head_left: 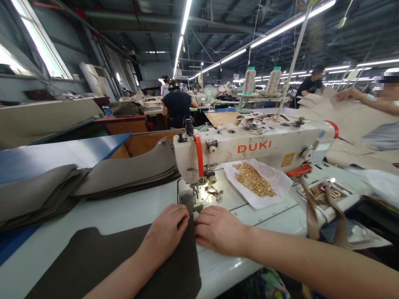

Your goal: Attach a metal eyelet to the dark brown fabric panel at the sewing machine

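I see a dark sheet (109, 249) on the near side of the table (140, 214), its far end by the machine (224, 147). The left hand (170, 228) lies on it, fingers curled; the right hand (218, 228) bends in at its right edge, and I can't tell if either pinches it. Farther right sit gold bits (254, 180).

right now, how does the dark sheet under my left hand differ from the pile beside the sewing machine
The sheet seems one flat layer; the pile has many, curving up at its right end. The sheet looks darker, the pile's top paler. Your left hand rests on the sheet; the pile lies untouched. Both lie at least partly on the table.
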{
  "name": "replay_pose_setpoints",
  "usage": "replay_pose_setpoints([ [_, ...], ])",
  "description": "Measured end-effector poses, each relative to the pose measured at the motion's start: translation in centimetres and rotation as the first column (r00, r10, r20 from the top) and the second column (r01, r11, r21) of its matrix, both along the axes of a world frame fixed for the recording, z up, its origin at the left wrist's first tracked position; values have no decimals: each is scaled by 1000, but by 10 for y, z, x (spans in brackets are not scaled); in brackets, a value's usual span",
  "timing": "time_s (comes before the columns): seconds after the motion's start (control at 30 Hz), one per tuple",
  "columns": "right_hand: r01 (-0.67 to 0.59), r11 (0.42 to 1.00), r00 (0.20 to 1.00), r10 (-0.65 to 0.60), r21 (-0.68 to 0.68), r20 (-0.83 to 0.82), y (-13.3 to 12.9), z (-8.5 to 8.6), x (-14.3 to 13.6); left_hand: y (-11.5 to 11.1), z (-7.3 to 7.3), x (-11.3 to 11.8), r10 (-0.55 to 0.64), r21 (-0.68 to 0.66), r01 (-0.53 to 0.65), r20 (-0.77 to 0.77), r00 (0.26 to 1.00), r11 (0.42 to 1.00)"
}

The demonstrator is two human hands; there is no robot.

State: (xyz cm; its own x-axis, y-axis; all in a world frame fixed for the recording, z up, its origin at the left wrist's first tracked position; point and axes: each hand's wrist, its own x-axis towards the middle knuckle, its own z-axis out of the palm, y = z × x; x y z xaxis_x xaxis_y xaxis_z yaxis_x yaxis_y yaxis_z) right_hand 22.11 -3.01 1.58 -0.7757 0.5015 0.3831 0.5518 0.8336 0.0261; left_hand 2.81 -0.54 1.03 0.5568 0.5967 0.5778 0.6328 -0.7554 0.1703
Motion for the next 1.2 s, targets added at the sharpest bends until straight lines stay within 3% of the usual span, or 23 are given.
replay_pose_setpoints([
  [0.4,-90,996,992,90,1,-90,8,-14,-7,-2,-2,-1,7,18,-6,-33,999,1000],
  [1.2,-85,996,993,83,-23,-83,5,-12,-7,1,-2,2,-19,33,21,-36,999,999],
])
